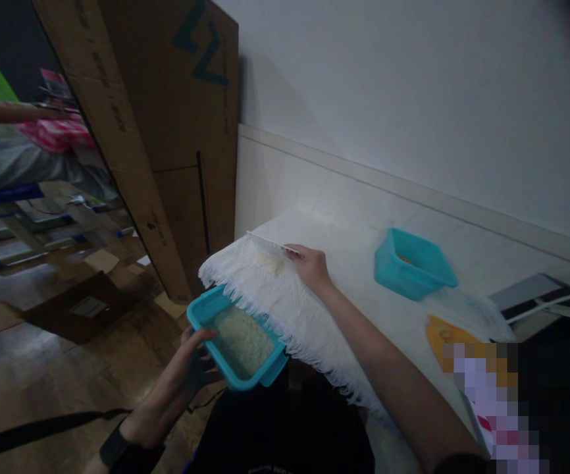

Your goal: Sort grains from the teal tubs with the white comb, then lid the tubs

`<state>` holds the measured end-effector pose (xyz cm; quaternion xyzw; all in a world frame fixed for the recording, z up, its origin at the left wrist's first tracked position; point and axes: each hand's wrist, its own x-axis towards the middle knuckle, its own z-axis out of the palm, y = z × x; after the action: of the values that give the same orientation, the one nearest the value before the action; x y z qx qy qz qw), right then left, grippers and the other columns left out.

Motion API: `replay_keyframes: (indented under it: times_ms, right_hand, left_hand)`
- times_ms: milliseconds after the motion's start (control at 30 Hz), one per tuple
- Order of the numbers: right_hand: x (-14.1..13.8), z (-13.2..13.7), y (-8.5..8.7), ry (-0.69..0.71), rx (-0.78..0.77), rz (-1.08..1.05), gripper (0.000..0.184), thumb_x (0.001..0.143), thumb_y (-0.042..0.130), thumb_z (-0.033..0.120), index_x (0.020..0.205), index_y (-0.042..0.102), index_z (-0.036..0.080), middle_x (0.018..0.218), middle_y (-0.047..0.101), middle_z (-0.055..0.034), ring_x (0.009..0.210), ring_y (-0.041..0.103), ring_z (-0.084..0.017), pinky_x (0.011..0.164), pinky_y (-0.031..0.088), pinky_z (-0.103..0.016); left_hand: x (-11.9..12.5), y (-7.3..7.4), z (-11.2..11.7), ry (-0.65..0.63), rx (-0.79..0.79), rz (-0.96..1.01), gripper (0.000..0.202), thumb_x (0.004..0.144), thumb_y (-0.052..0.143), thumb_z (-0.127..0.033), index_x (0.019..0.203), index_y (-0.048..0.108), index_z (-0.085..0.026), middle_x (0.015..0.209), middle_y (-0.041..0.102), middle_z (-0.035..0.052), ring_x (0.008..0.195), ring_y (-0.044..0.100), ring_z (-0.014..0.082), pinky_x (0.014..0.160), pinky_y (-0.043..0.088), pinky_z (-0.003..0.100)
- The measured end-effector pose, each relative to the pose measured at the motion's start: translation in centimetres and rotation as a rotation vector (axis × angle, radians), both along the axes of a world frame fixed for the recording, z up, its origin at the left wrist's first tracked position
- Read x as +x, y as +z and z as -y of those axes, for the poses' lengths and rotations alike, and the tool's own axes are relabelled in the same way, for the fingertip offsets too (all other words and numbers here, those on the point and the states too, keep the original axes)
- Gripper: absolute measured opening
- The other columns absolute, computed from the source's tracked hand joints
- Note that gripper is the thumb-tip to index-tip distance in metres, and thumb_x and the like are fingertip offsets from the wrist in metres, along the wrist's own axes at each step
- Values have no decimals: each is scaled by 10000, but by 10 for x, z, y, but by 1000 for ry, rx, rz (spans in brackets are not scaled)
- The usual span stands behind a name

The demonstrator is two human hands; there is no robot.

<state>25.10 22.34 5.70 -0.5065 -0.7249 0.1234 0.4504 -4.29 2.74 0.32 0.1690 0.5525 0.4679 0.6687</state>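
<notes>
My left hand (193,359) grips the side of a turquoise plastic container (197,316), thumb over its rim. Whitish grains that look like rice (243,337) lie inside it. The container is held just below the table's near edge, against the fringe of a white cloth (289,309). In my right hand (309,266) is a thin white strip (270,241), seen nearly edge-on, so its full shape cannot be made out. It is pinched above the cloth, beside a small pale pile of grains (269,264).
A second turquoise container (408,270) stands on the white table (344,243), with something orange-brown inside. A yellow-orange item (438,332) lies at right. The tall cardboard box (181,131) stands beyond the table's left end. A seated person (33,151) is at far left, with an opened carton (75,309) on the floor.
</notes>
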Motion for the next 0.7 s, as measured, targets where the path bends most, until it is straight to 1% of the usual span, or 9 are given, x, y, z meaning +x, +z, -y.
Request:
replay_keyframes:
  times_ms: [133, 233, 367, 467, 533, 600, 667, 700]
  right_hand:
    - [1, 25, -8, 64, 43, 116, 387, 992, 778, 65, 1183, 990, 327, 1243, 950, -6, 1141, 950, -307, 1034, 774, -402]
    - [0, 49, -14, 106, 96, 202, 477, 974, 765, 0, 1246, 981, 326, 1275, 947, -6, 1170, 945, -294, 1062, 776, -393]
    - [-3, 76, -17, 143, 110, 244, 536, 952, 752, -51, 1299, 966, 297, 1308, 944, -13, 1202, 938, -278, 1101, 765, -386]
    - [-3, 87, -13, 175, 93, 199, 510, 961, 754, -45, 1287, 964, 285, 1292, 951, -12, 1186, 942, -267, 1095, 761, -372]
    - [-1, 91, -7, 170, 94, 140, 442, 978, 775, -10, 1236, 971, 291, 1277, 956, -11, 1165, 945, -265, 1080, 762, -369]
    - [-1, 94, 2, 116, 102, 34, 326, 1015, 805, 73, 1189, 971, 293, 1252, 962, -22, 1132, 946, -268, 1049, 762, -371]
    - [-3, 96, 12, 28, 86, -114, 187, 1048, 845, 210, 1181, 960, 275, 1173, 967, -42, 1034, 940, -267, 953, 761, -362]
    - [-6, 96, 16, -10, 59, -194, 154, 1047, 868, 285, 1174, 950, 258, 1114, 965, -51, 966, 926, -262, 885, 750, -351]
  left_hand:
    - [0, -7, -5, 34, -34, -30, 723, 758, 997, -461, 1361, 621, -329, 1095, 795, 75, 942, 829, 347, 787, 722, 517]
    - [-1, -8, -9, 49, -54, -34, 724, 724, 999, -457, 1337, 638, -324, 1075, 799, 73, 909, 825, 341, 769, 720, 509]
    - [-2, 2, -10, 35, -46, -8, 673, 701, 1004, -388, 1265, 643, -320, 1060, 804, 50, 878, 826, 313, 779, 730, 490]
    - [-4, 10, -10, 17, -57, -10, 664, 711, 990, -334, 1276, 643, -308, 1043, 813, 56, 884, 837, 319, 777, 735, 479]
    - [-3, 11, -11, 25, -65, -6, 650, 714, 979, -313, 1271, 643, -301, 1042, 815, 60, 890, 842, 324, 776, 735, 477]
    - [-1, 12, -11, 42, -68, 2, 632, 713, 970, -303, 1255, 644, -300, 1044, 808, 51, 876, 839, 317, 776, 735, 483]
    - [2, 13, -11, 65, -75, -1, 638, 704, 961, -310, 1256, 642, -304, 1034, 799, 45, 846, 826, 315, 761, 728, 498]
    - [3, 13, -10, 71, -77, -1, 647, 700, 960, -318, 1264, 642, -305, 1035, 800, 47, 843, 823, 320, 759, 723, 505]
